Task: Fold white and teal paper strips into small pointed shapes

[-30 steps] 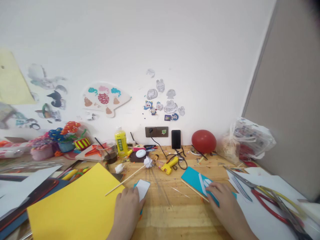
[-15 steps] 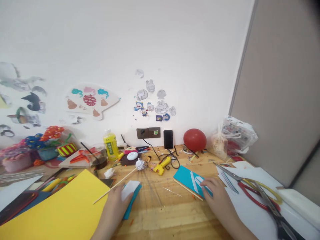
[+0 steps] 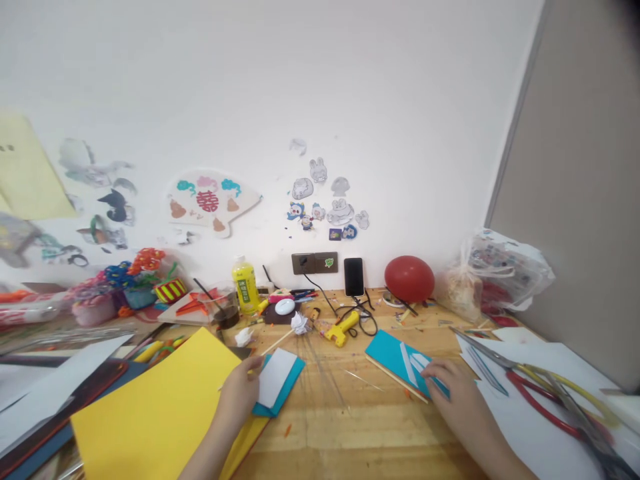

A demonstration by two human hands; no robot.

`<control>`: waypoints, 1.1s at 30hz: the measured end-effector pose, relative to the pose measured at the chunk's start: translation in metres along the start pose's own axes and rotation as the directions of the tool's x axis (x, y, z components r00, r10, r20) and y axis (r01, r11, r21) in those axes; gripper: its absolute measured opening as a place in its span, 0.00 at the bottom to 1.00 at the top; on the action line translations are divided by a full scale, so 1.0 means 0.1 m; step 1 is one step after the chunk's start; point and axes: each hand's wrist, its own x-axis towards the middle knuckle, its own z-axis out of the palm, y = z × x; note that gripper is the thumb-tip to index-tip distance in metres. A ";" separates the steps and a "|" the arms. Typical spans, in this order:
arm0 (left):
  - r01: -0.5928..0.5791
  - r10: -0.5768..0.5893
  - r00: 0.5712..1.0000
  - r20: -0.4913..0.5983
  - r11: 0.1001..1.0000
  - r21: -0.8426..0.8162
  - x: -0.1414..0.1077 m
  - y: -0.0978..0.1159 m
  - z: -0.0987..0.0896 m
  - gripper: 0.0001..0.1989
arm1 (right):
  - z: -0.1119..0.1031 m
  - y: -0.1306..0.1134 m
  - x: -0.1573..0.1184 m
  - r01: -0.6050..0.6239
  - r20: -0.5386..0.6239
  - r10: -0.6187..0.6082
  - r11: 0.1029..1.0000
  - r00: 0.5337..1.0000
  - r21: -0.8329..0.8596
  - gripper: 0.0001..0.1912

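Observation:
My left hand [image 3: 240, 390] is closed over a thin wooden stick [image 3: 276, 344] above the right corner of a yellow sheet [image 3: 165, 407]. The stick's far end meets a crumpled white paper piece [image 3: 299, 323]. Right beside these fingers lies a white paper rectangle [image 3: 278, 377] on folded blue paper [image 3: 295, 380]. My right hand [image 3: 447, 387] rests at the right end of a blue pad [image 3: 387, 347]. Its thumb and fingertips come together on a white paper strip [image 3: 420, 361]; another strip [image 3: 408, 363] lies alongside. A wooden stick [image 3: 400, 380] runs along the pad's near edge.
Large scissors [image 3: 565, 393] lie over white sheets [image 3: 520, 427] at right. A yellow glue gun [image 3: 343, 328] with its cord, a phone [image 3: 354, 277], a red balloon [image 3: 410, 279] and a yellow bottle [image 3: 245, 285] stand along the wall. A cup of dark liquid [image 3: 227, 310] is near the bottle.
The view has swung left. My left hand has shifted off the white rectangle onto the stick and closed over it. My right hand stays at the strips on the blue pad.

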 end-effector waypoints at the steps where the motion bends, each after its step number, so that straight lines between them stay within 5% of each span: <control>1: -0.001 0.001 1.000 0.000 1.000 0.001 0.00 -0.01 -0.01 0.18 | 0.00 0.00 0.00 0.001 0.006 -0.001 1.000 1.000 0.000 0.10; 11: -0.026 0.019 0.985 -0.174 0.999 -0.041 0.05 -0.08 -0.14 0.19 | 0.01 -0.03 -0.01 0.001 0.037 -0.004 0.998 0.999 0.062 0.10; 13: -0.053 0.030 0.972 -0.231 0.994 -0.094 0.00 0.00 -0.18 0.22 | 0.00 -0.08 0.00 -0.011 0.008 0.010 0.991 1.000 0.131 0.09; 15: -0.126 0.046 0.968 -0.248 0.939 -0.319 -0.12 0.13 -0.16 0.23 | -0.01 -0.18 0.00 -0.034 -0.003 0.036 0.970 0.999 0.240 0.08; 18: -0.050 0.101 0.994 0.036 0.738 -0.673 -0.40 0.37 0.01 0.20 | -0.02 -0.42 -0.06 -0.140 0.141 0.084 0.878 0.986 0.458 0.12; 20: 0.091 0.183 0.943 0.276 0.657 -0.748 -0.63 0.50 0.19 0.19 | 0.00 -0.61 -0.13 -0.237 0.301 0.055 0.754 0.952 0.612 0.17; 24: 0.211 0.231 0.884 0.407 0.580 -0.787 -1.01 0.67 0.53 0.17 | 0.09 -0.89 -0.25 -0.382 0.503 -0.119 0.509 0.856 0.771 0.17; 26: 0.203 0.270 0.873 0.405 0.554 -0.807 -1.12 0.71 0.63 0.16 | 0.13 -0.94 -0.29 -0.354 0.484 -0.082 0.579 0.871 0.735 0.13; 29: 0.237 0.270 0.865 0.422 0.523 -0.819 -1.18 0.73 0.71 0.17 | 0.17 -0.93 -0.32 -0.226 0.362 0.011 0.799 0.932 0.557 0.09; 33: 0.297 0.256 0.841 0.476 0.516 -0.803 -1.21 0.74 0.75 0.19 | 0.14 -0.95 -0.33 0.023 0.195 -0.096 0.938 0.976 0.346 0.09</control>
